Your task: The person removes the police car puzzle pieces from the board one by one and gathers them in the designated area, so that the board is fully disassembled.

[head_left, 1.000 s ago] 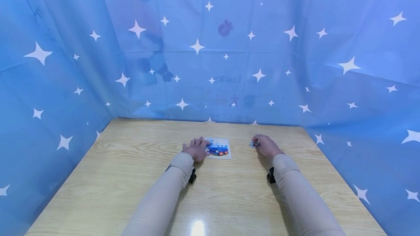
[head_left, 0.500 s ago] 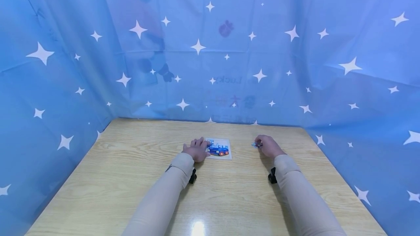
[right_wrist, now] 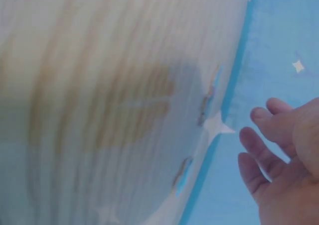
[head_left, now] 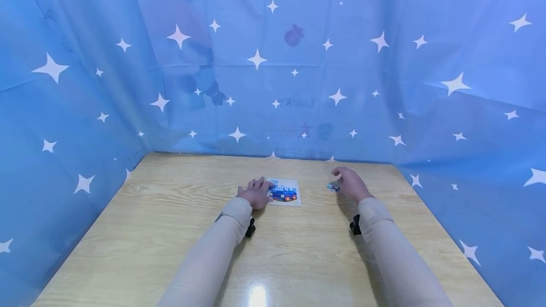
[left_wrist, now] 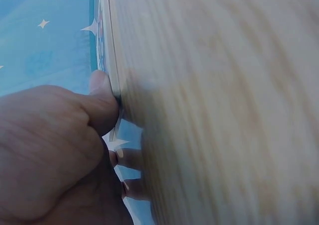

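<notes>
A flat jigsaw puzzle [head_left: 285, 190] with a blue train picture and a pale border lies near the back of the table. My left hand [head_left: 255, 194] rests at its left side, fingers spread over that edge. The left wrist view shows the thumb [left_wrist: 102, 103] against the thin board edge [left_wrist: 110, 46]. Off to the right, my right hand [head_left: 351, 185] hovers over small blue puzzle pieces [head_left: 332, 187]. From the right wrist, two pieces lie apart on the wood, an upper piece [right_wrist: 211, 93] and a lower piece [right_wrist: 183, 176]; the fingers are above them, parted and holding nothing.
The light wood table [head_left: 204, 259] ends at a blue star-patterned curtain [head_left: 264, 84] along the back and both sides. Black wrist-camera mounts sit on the left wrist [head_left: 250, 228] and the right wrist [head_left: 355, 225].
My right hand has let go of the small puzzle piece and lifted slightly above it; the piece stays on the table, shifted a little right. My left hand has stayed at the puzzle.
</notes>
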The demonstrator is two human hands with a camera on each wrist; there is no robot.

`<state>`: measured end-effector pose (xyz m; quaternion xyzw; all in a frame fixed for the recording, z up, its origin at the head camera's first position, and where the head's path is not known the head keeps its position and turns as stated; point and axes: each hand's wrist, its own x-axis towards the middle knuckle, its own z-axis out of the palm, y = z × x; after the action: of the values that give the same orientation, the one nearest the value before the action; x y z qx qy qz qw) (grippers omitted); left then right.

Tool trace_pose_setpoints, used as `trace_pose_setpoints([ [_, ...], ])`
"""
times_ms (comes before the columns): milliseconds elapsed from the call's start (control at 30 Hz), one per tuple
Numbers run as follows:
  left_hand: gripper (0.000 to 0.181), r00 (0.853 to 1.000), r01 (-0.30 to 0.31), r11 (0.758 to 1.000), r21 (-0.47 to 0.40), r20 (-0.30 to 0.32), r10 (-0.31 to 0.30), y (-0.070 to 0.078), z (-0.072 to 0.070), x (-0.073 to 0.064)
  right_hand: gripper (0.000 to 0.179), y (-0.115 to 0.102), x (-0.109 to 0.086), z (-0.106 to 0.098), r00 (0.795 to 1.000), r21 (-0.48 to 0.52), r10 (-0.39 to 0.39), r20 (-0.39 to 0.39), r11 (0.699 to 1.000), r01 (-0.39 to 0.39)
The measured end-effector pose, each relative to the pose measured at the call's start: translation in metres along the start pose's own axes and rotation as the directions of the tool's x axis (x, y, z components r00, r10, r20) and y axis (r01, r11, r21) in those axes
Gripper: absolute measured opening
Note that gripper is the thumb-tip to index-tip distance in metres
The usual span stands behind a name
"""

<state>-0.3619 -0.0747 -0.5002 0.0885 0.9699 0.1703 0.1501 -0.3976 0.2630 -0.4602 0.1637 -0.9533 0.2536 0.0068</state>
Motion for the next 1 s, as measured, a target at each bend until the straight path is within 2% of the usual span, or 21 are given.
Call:
trace_pose_setpoints([
  [133, 0.06, 1.0, 0.01, 1.0, 0.014, -0.006, -0.01, 0.003, -0.005, -0.002, 0.038, -0.019, 0.005, 0.004, 1.0, 0.038, -0.022, 0.003, 0.999, 0.022],
  [367, 0.061, 1.0, 0.024, 1.0, -0.009, -0.019, -0.024, 0.009, -0.01, -0.015, 0.037, -0.061, 0.015, 0.037, 0.999, 0.036, -0.045, 0.023, 0.998, 0.044],
  [567, 0.067, 0.999, 0.041, 0.999, -0.036, -0.028, -0.042, 0.013, -0.01, -0.026, 0.034, -0.085, 0.022, 0.057, 0.998, 0.053, -0.036, 0.049, 0.998, 0.034],
  [767, 0.07, 0.998, 0.059, 0.998, -0.013, -0.026, -0.059, 0.014, -0.012, -0.025, 0.03, -0.1, 0.027, 0.066, 0.998, 0.056, -0.024, 0.055, 0.998, 0.021],
  [900, 0.071, 0.998, 0.053, 0.998, 0.025, -0.025, -0.053, 0.014, -0.013, -0.023, 0.028, -0.107, 0.029, 0.068, 0.996, 0.085, -0.011, 0.083, 0.996, 0.004],
  [1000, 0.072, 0.998, 0.063, 0.997, 0.043, -0.002, -0.063, 0.013, -0.011, -0.018, 0.026, -0.112, 0.031, 0.071, 0.993, 0.09, -0.03, 0.11, 0.996, 0.02],
])
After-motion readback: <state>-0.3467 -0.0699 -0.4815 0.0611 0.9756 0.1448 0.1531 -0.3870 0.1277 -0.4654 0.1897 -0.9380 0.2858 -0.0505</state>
